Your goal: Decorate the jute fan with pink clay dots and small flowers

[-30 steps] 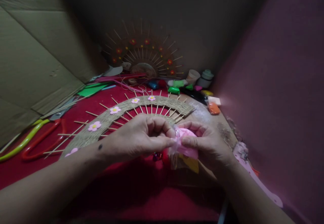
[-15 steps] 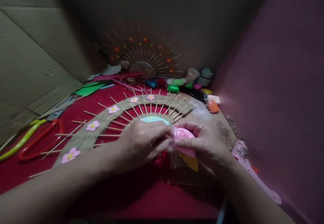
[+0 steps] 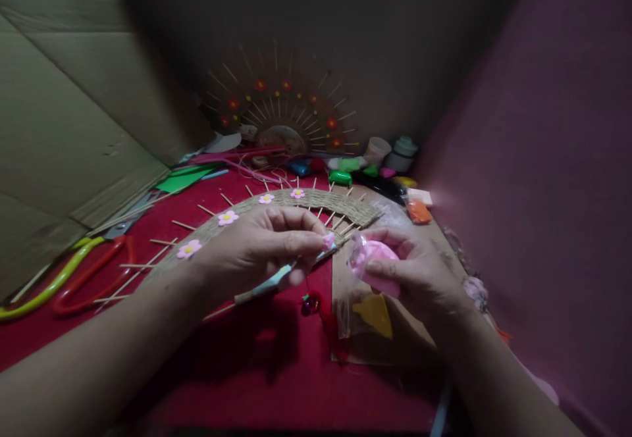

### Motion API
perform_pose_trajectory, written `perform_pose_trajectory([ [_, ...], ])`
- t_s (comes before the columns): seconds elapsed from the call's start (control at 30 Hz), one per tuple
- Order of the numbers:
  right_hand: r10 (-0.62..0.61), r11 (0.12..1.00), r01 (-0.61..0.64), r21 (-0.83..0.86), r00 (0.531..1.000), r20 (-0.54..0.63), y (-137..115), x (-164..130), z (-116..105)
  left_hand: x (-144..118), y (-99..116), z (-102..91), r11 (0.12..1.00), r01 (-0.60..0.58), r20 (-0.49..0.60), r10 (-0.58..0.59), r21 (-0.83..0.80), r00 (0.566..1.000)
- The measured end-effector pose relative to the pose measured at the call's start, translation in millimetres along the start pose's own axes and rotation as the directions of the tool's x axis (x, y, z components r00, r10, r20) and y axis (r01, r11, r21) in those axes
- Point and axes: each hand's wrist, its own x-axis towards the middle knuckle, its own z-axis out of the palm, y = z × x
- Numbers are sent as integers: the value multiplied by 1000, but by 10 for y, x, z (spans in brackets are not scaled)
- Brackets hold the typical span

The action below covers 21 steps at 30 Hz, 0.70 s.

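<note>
My left hand point(image 3: 264, 249) pinches a small pink bit of clay point(image 3: 328, 241) at its fingertips, just left of the bag. My right hand point(image 3: 412, 272) grips a clear plastic bag with a lump of pink clay point(image 3: 378, 253) inside. Both hands hover over a half-round fan of woven twine and wooden skewers point(image 3: 340, 208), which lies flat on the red cloth and carries small pink flowers point(image 3: 228, 217). A pale blue centre piece point(image 3: 270, 284) of the fan shows under my left hand.
Red-and-green scissors point(image 3: 74, 276) lie at the left. A second fan with red flowers point(image 3: 281, 111) leans against the back wall. Clay packs, among them a green one point(image 3: 339, 177) and an orange one point(image 3: 417, 210), and small pots point(image 3: 401, 153) crowd the back. Cardboard point(image 3: 64, 108) walls the left.
My hands have come apart: the left one has pulled a small pink bit out of the bag and moved left, while the right keeps the bag.
</note>
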Motion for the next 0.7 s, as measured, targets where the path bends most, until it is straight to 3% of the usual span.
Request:
perform_pose_trajectory([
  [0.3, 26, 993, -26, 112, 1000, 0, 41, 8, 14, 57, -119, 61, 996, -23, -18, 21, -83, 1000],
  [0.47, 37, 990, -35, 138, 999, -16, 55, 53, -50, 77, -131, 78, 980, -74, -94, 57, -187, 994],
  [0.6, 26, 985, -18, 174, 999, -43, 51, 73, -90, 105, -182, 53, 962, -120, -59, 108, -246, 992],
  [0.7, 17, 981, -6, 195, 998, -54, 35, 70, -99, 110, -209, 41, 965, -82, -46, 72, -248, 996],
])
